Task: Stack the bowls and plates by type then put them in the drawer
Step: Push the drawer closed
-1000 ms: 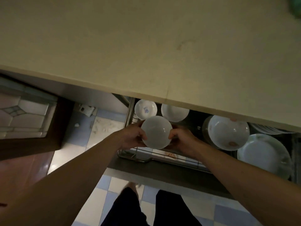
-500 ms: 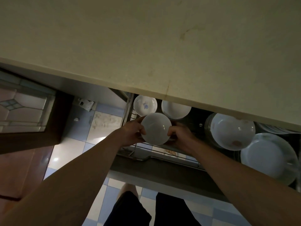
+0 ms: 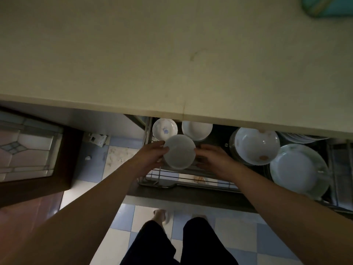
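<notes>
Both hands hold one small round white bowl (image 3: 179, 151) over the open drawer (image 3: 191, 185), a wire-framed pull-out with thin metal rails along its front. The left hand (image 3: 150, 156) grips the bowl's left rim, thumb curled over the edge; the right hand (image 3: 212, 159) touches the right rim with curled fingers. The bowl's inside looks smooth and plain. Just behind it in the drawer sit a small glossy bowl with a blue flower print (image 3: 165, 129) and a plain white bowl (image 3: 197, 130) partly under the pale, matte surface (image 3: 172, 64). To the right lies a wide deep bowl (image 3: 256, 145) on a stack, and beside it a large flat plate (image 3: 298, 169). Below is a checked tile floor (image 3: 118, 234).
</notes>
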The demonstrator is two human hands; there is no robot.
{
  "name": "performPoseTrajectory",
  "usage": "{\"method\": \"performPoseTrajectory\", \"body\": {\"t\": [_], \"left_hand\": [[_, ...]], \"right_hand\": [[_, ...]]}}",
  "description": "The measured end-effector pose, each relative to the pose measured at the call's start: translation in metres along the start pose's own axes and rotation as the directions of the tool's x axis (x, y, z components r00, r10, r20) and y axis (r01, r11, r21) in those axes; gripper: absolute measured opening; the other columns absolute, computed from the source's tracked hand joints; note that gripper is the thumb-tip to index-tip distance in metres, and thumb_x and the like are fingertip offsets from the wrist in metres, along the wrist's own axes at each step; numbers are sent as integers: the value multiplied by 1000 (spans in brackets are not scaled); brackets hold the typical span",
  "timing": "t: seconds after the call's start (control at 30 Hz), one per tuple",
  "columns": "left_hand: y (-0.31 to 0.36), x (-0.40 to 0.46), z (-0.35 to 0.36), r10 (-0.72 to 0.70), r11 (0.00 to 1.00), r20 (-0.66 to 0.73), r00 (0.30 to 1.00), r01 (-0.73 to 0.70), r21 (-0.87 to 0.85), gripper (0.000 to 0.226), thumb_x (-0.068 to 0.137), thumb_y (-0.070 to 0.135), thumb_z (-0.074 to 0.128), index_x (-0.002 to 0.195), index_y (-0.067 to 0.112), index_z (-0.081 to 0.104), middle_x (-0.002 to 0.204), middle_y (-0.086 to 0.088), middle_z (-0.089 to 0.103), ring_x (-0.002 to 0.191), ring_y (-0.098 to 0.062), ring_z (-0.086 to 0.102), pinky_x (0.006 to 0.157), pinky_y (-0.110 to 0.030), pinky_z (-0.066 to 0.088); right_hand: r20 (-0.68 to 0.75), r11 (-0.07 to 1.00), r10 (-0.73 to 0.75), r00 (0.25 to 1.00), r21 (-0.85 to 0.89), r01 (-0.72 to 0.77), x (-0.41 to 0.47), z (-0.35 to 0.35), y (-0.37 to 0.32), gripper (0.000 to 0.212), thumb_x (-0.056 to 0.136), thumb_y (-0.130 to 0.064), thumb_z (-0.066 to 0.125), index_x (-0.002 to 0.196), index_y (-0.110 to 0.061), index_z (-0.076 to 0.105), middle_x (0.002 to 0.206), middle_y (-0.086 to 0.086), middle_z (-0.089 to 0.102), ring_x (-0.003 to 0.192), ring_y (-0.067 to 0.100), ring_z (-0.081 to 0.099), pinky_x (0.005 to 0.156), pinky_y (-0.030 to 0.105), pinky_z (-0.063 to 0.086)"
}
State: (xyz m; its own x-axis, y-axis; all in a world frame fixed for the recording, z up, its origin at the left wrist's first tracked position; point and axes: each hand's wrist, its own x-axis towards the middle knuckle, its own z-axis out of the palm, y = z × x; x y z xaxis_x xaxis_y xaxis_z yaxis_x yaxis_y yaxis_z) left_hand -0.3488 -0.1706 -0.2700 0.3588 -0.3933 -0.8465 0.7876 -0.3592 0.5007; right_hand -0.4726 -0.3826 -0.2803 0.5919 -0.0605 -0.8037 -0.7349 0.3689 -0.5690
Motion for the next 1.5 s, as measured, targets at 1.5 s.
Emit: {"method": "performPoseTrajectory", "body": {"t": [1.5], "left_hand": [[-99, -165, 143, 14, 932, -404, 915, -158, -326, 22, 99, 17, 63, 110, -1, 63, 92, -20, 77, 84, -33, 76, 69, -41, 63]], "right_hand": [[-624, 864, 6, 781, 397, 310, -238, -98, 100, 18, 99, -6, 62, 114, 5, 58, 84, 22, 70, 72, 30, 72, 60, 35, 59]]}}
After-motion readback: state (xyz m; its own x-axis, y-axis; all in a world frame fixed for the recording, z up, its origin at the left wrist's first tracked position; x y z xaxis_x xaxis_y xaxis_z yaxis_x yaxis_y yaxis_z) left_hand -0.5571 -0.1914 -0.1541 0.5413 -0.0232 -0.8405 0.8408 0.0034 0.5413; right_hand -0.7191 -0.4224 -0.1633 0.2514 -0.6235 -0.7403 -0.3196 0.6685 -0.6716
